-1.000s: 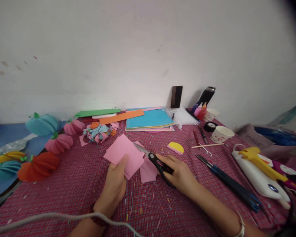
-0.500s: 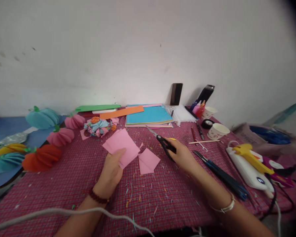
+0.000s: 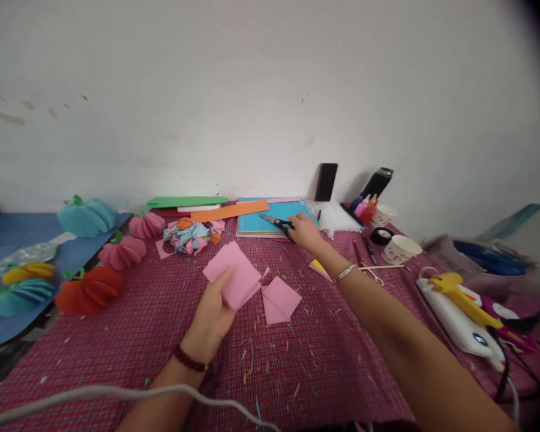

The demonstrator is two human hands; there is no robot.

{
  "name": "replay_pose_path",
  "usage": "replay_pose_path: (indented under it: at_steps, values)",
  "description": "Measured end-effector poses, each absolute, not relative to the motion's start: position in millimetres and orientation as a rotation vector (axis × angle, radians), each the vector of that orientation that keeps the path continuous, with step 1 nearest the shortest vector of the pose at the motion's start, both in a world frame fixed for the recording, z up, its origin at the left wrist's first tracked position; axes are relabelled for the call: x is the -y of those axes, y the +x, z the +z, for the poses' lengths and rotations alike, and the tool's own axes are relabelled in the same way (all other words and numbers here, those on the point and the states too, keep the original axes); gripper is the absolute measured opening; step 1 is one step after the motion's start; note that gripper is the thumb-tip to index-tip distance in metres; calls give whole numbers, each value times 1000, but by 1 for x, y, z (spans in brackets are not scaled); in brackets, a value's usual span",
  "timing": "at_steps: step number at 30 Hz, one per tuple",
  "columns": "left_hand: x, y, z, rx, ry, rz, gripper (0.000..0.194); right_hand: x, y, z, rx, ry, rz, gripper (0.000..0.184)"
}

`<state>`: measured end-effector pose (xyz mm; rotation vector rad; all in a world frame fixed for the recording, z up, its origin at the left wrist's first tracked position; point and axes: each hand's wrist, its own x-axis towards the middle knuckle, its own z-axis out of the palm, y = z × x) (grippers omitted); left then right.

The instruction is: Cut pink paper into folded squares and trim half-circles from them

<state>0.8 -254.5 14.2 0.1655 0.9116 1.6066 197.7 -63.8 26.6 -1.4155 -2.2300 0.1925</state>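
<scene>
Several pink paper squares (image 3: 234, 271) are pinched in my left hand (image 3: 212, 315), thumb on top, just above the checked tablecloth. My right hand (image 3: 305, 231) reaches far forward and grips the black handles of the scissors (image 3: 276, 222). Their blades lie over the stack of blue paper (image 3: 270, 211) and point left. Right of my left hand, more pink paper pieces (image 3: 282, 300) lie flat on the cloth. Close to my right wrist is a small yellow and pink paper piece (image 3: 319, 268).
Paper pumpkins (image 3: 90, 291) stand at the left, near a pile of paper scraps (image 3: 189, 235). A phone (image 3: 326, 182) leans on the wall. Paper cups (image 3: 401, 249), a black flask (image 3: 378, 182) and a yellow glue gun (image 3: 461, 297) are at the right. A white cable (image 3: 130, 393) crosses the front.
My right hand has carried the scissors forward from the middle of the cloth to the blue paper stack. My left hand keeps hold of the pink squares. The view has shifted slightly.
</scene>
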Motion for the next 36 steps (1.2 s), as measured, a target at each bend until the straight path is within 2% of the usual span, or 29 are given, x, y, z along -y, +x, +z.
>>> replay_pose_path:
  at_steps: [2,5,7,10,13,16,24,27,29,32,34,36]
  values:
    - [253,-5,15,-927,223,1662,34,75,183,33,2232,-1351,243,34]
    - [250,-15,15,-927,482,1733,42,117,164,36,2287,-1149,486,38]
    - [249,-20,13,-938,702,1693,42,152,155,34,2185,-788,988,46]
    - [250,-22,9,-1000,922,1554,32,197,147,26,1996,-620,1320,58]
    - [250,-20,4,-1052,1058,1452,28,218,143,13,1884,-725,1281,61]
    - [249,-19,2,-1157,1211,1420,33,219,138,1,1829,-804,1208,64]
    - [247,-15,-7,-1219,1199,1405,74,213,133,-19,1672,-819,1280,70]
    - [249,-10,-13,-1130,1110,1405,83,216,130,-23,1638,-813,1338,69]
    - [249,-6,-16,-1125,1040,1455,78,217,128,-23,1617,-836,1313,66]
    - [248,-4,-16,-1130,920,1523,53,214,127,-20,1588,-840,1267,57]
    - [247,-5,-12,-1065,794,1541,36,210,128,-17,1527,-776,1351,52]
    - [245,-8,-6,-1001,690,1560,29,207,130,-14,1436,-710,1509,49]
